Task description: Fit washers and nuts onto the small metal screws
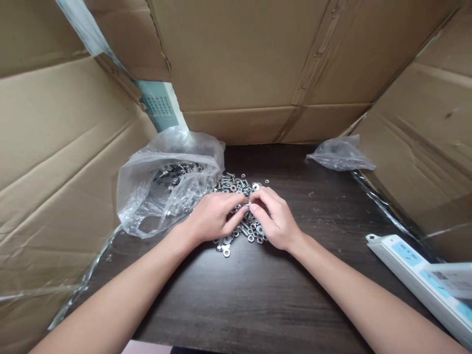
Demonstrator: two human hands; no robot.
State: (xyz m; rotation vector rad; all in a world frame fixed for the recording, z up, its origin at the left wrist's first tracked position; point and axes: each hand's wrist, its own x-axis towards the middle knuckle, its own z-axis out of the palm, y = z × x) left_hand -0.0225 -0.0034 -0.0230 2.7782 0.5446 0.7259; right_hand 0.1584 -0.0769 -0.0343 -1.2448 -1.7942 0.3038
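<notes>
My left hand (218, 215) and my right hand (275, 216) meet over a heap of nuts, bolts and washers (253, 231). Their fingertips pinch a small silver bolt (248, 204) from both sides. The fingers cover most of it, so whether a nut sits on it cannot be made out. Beneath and around both hands lie loose hex nuts, flat washers and short bolts. Close to my left wrist stands a clear plastic bag (136, 182), its mouth toward me, with more metal fasteners (180, 171) inside.
Cardboard walls (250, 59) enclose the dark wooden table (236, 300) at the back and sides. A second clear plastic bag (341, 153) lies at the back right. A white power strip (405, 270) runs along the right. Stray nuts (267, 181) lie beyond the heap.
</notes>
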